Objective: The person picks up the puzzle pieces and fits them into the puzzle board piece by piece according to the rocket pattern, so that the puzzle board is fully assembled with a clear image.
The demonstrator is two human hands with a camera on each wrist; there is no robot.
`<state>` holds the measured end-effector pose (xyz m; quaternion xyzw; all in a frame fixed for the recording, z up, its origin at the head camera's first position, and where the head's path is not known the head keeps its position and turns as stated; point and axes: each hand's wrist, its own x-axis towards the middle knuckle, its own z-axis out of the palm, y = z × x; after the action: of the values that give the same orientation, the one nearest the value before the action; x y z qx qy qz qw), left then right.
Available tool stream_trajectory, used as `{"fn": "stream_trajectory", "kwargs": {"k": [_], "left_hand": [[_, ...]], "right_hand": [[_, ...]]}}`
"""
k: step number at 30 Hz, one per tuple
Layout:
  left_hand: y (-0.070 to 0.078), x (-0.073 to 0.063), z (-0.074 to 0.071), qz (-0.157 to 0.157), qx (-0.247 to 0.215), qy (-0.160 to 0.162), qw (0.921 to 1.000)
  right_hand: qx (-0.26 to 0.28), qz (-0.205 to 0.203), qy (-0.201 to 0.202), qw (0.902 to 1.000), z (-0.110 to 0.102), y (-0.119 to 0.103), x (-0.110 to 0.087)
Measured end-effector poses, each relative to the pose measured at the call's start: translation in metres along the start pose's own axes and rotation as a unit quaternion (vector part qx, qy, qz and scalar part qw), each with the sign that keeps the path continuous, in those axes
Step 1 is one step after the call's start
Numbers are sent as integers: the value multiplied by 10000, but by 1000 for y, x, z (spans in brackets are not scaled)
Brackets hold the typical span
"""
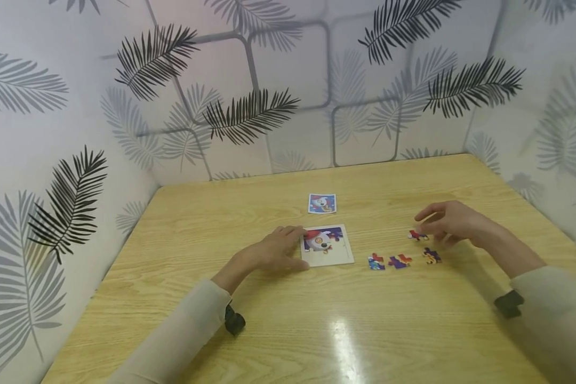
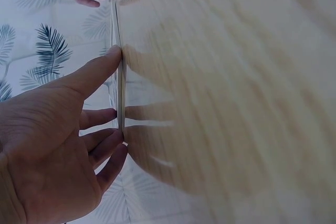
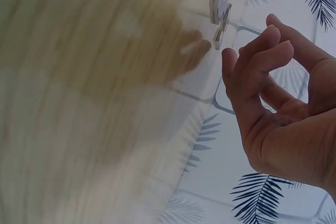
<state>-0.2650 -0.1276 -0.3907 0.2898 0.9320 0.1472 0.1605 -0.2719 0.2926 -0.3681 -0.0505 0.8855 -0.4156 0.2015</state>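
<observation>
A square puzzle board lies on the table, with a picture of a white dog in a red hat partly filled in. My left hand rests at its left side, thumb by the near corner and fingertips at the upper left. In the left wrist view the fingertips touch the board's thin edge. Slightly above the table, my right hand hovers with loosely bent fingers and nothing between them. Just under its fingertips is a red and purple puzzle piece. Another puzzle piece lies nearer me.
Two more puzzle pieces, one blue and red and one purple and red, lie right of the board. Behind the board is a small picture card of the dog. The wooden table meets a leaf-patterned wall.
</observation>
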Motion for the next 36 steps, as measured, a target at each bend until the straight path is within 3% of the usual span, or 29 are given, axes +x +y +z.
{"fn": "stream_trajectory", "kwargs": {"k": [15,26,36], "left_hand": [[2,-1,-2,-53,-70,-63,9999],[2,-1,-2,-51,-119,-56,9999],[1,-2,-1,-12,-139,-3,9999]], "right_hand": [[-153,-104,-203,9996,6,8,0],[-303,-178,26,9994,11,10,5],[-139,-182,-55,9997,12,11,6]]}}
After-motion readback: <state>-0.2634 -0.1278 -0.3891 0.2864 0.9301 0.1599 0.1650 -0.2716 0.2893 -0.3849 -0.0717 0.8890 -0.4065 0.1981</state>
